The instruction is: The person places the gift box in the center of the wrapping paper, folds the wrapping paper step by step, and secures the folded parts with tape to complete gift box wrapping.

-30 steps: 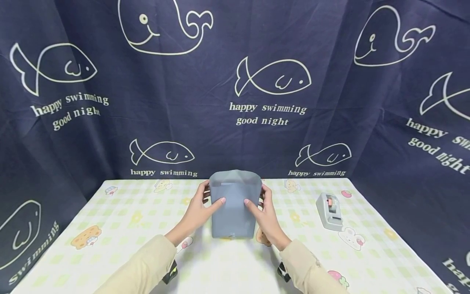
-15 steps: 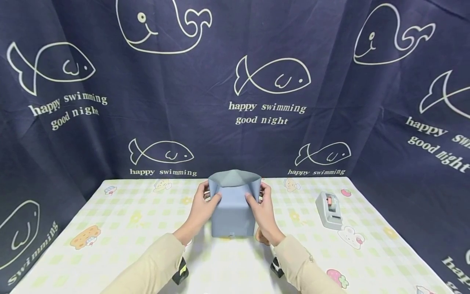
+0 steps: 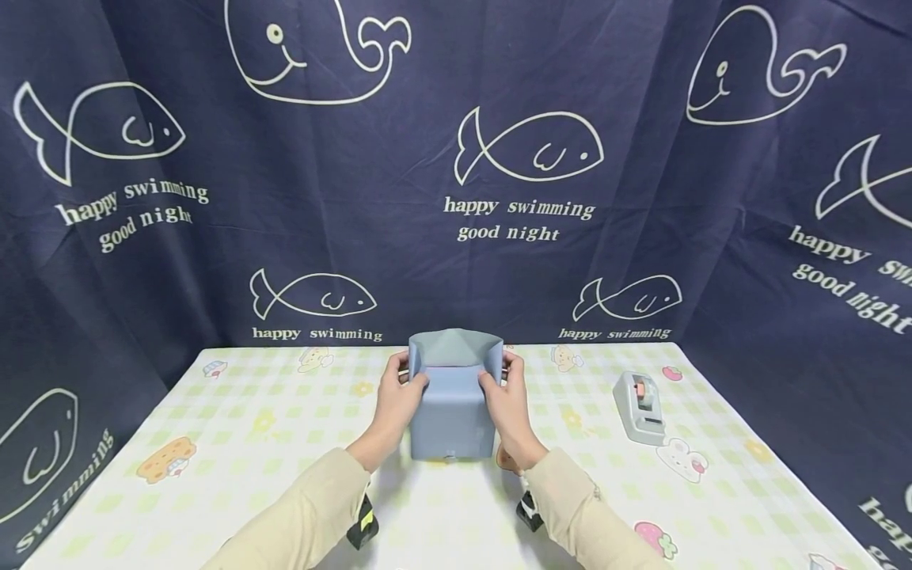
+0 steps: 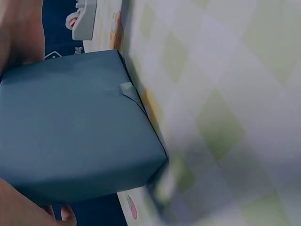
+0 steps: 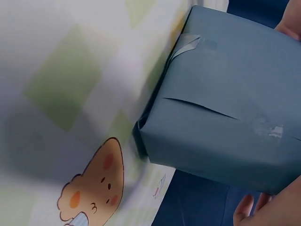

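A box wrapped in blue-grey paper stands upright at the middle of the table. At its top the paper's rear flap rises, while the front is folded inward. My left hand grips the left side, its thumb on the front top edge and its fingers behind. On the right side my right hand holds the paper the same way. Strips of clear tape show low on the wrapping in the left wrist view. The right wrist view shows more clear tape by a slit along a paper seam.
A grey tape dispenser with a small roll stands to the right on the checked tablecloth. Behind the table hangs a dark blue curtain with fish and whale drawings. Black wrist devices sit under the sleeves.
The front paper has folded inward at the top, showing more of the rear flap. Both thumbs have moved up to the front top edge, and the forearms have drawn closer together.
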Motion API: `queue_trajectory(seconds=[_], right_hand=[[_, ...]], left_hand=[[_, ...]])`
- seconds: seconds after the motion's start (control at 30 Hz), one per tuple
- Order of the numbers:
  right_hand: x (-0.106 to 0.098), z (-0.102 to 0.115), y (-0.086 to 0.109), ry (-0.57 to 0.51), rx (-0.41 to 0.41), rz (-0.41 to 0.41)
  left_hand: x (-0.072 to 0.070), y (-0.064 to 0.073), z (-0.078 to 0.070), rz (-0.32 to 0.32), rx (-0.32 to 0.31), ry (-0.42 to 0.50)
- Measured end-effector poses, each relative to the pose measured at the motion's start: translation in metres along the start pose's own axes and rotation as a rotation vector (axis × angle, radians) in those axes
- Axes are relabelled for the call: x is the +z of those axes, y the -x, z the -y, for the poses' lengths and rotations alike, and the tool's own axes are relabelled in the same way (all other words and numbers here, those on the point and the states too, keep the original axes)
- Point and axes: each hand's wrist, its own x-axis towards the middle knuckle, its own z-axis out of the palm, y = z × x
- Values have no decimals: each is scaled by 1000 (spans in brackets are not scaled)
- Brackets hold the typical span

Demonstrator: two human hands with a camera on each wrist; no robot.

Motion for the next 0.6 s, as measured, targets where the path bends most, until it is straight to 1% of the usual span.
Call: queue_trajectory(seconds=[0.17, 0.3, 0.47, 0.6], right_hand=[[2, 3, -2, -10, 19, -36], [3, 5, -2, -13, 54, -51], [3, 5, -1, -1, 105, -39], [0, 4, 1, 22, 111, -4]], left_hand=[[3, 1, -3, -49, -11, -6], [6, 1, -3, -63, -17, -23], [7, 1, -3, -59, -13, -53], [5, 1, -3, -34, -13, -59]])
